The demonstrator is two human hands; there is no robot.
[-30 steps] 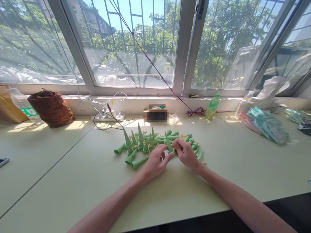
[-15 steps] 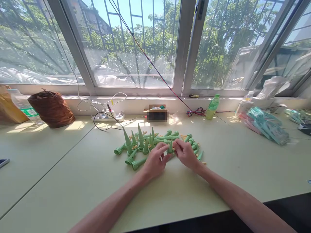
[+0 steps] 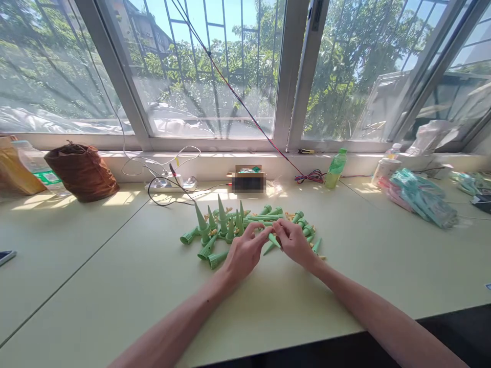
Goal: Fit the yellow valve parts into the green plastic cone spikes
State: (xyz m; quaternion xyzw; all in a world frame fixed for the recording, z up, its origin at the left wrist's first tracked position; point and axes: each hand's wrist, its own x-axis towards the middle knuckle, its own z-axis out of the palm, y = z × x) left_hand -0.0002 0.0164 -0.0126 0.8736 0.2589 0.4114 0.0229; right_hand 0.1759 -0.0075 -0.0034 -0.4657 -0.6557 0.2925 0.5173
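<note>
A green plastic plant-watering spike (image 3: 274, 241) is between my two hands, its narrow end slanting down to the right. My left hand (image 3: 244, 254) has its fingertips closed at the spike's wide end, with the thumb mostly hidden. My right hand (image 3: 296, 244) pinches it from the other side. Fingers cover part of the wide end. Just under the hands, another green spike (image 3: 269, 249) lies on the table. To the left, several green cones (image 3: 222, 217) stand upright, with ribbed hollow pieces (image 3: 217, 259) lying near them. More green pieces (image 3: 308, 231) and small tan parts (image 3: 322, 257) lie beside my right hand.
Along the window sit a brown bag (image 3: 82, 171), a power strip (image 3: 171, 183) with cables, a small cardboard box (image 3: 248, 168) and a green bottle (image 3: 335, 169). Plastic bags (image 3: 422, 197) lie at the right. A phone-like object (image 3: 6, 257) is at the left edge.
The spike between my hands has tipped from upright to slanting, point down to the right. My left fingers have shifted onto its wide end; the right hand has barely moved.
</note>
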